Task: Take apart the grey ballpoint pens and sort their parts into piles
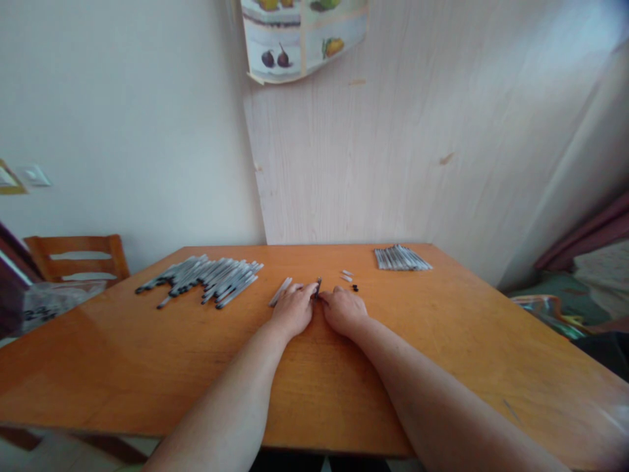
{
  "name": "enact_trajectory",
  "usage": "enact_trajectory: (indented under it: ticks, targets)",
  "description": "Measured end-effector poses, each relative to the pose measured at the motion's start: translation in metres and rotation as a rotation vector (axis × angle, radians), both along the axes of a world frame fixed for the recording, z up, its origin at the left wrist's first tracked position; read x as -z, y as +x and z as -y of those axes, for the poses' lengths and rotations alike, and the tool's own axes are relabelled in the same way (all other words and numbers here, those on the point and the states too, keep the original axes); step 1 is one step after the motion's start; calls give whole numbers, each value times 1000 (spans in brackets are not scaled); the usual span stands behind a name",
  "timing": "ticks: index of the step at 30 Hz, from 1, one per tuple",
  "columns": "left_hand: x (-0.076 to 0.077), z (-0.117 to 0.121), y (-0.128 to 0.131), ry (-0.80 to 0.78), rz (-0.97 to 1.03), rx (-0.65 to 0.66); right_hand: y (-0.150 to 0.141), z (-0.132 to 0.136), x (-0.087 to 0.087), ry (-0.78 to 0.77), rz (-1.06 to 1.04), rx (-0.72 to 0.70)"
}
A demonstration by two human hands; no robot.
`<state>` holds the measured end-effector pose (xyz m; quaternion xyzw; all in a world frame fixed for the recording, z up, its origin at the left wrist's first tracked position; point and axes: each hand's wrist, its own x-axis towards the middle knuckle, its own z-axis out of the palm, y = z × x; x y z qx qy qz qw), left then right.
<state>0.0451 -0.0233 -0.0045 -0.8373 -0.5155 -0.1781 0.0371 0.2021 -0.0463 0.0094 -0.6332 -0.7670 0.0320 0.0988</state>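
Note:
Both my hands rest on the orange wooden table (pixel 147 354), side by side near its middle. My left hand (pixel 293 310) and my right hand (pixel 344 310) are closed, pinching a small dark pen part (pixel 318 287) between their fingertips. A loose grey pen barrel (pixel 280 292) lies just left of my left hand. A few small pieces, white and black (pixel 350 278), lie just beyond my right hand.
A large heap of grey pens (pixel 206 276) lies at the table's left. A smaller neat bundle of thin refills (pixel 400 258) lies at the far right, by the wall. A wooden chair (pixel 76 257) stands at the left, with a plastic bag (pixel 54 303) beside it.

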Motion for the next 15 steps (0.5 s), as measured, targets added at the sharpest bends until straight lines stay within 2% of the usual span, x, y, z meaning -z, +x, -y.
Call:
enact_trajectory:
  ticks: [15]
  targets:
    - [1,-3,-3,8,71,17,2,2,1,31,-12,-7]
